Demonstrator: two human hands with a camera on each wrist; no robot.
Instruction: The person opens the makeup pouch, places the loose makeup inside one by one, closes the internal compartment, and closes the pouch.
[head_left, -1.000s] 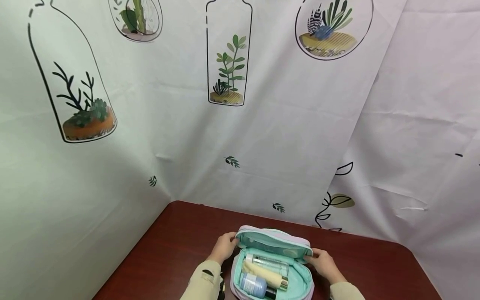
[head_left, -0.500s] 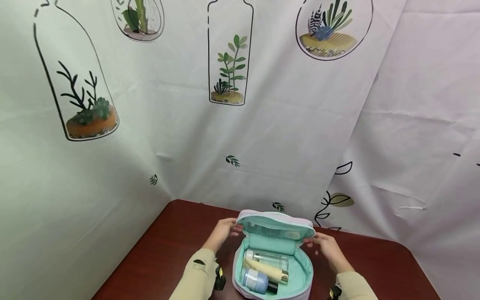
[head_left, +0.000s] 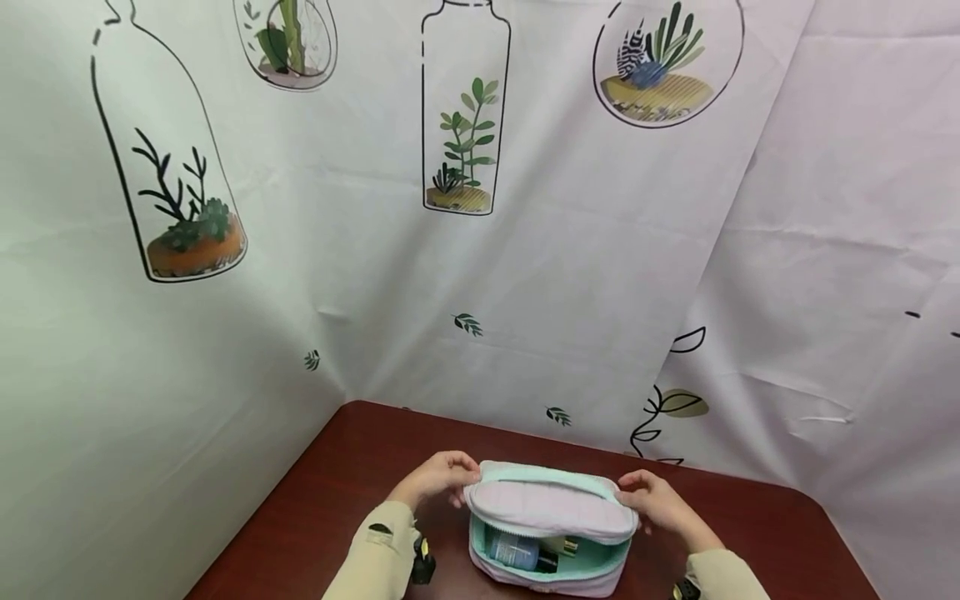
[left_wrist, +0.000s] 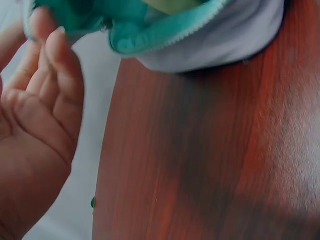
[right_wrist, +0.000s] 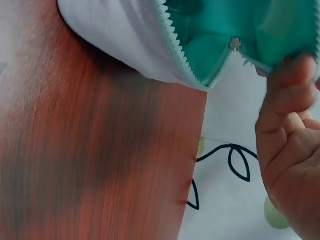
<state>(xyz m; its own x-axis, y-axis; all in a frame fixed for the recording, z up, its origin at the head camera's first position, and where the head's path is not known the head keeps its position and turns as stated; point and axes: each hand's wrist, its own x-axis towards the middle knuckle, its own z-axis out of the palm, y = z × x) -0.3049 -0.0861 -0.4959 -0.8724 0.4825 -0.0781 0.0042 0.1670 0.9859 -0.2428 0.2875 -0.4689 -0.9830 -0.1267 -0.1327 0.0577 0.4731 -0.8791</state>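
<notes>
A lilac cosmetic bag (head_left: 495, 568) with mint lining lies on the table in the head view, its lid (head_left: 551, 508) tipped forward over part of the opening. Through the gap show a light blue bottle (head_left: 513, 552) with a black cap and the gold end (head_left: 572, 546) of a cream tube. My left hand (head_left: 441, 478) pinches the lid's left side. On the opposite side, my right hand (head_left: 657, 502) pinches the lid's right edge. Both wrist views show fingertips at the zipper edge, the right one beside the zip's end (right_wrist: 235, 44). The rest of the contents is hidden under the lid.
The dark red wooden table (head_left: 360, 483) extends on both sides of the bag. Behind it hangs a pale cloth (head_left: 570, 275) printed with plants in jars. A black wrist device (head_left: 423, 562) sits at the left cuff.
The lid stood raised, showing the clear bottle, cream tube and blue bottle inside. It has swung forward and down over them, with both hands moving along at its sides.
</notes>
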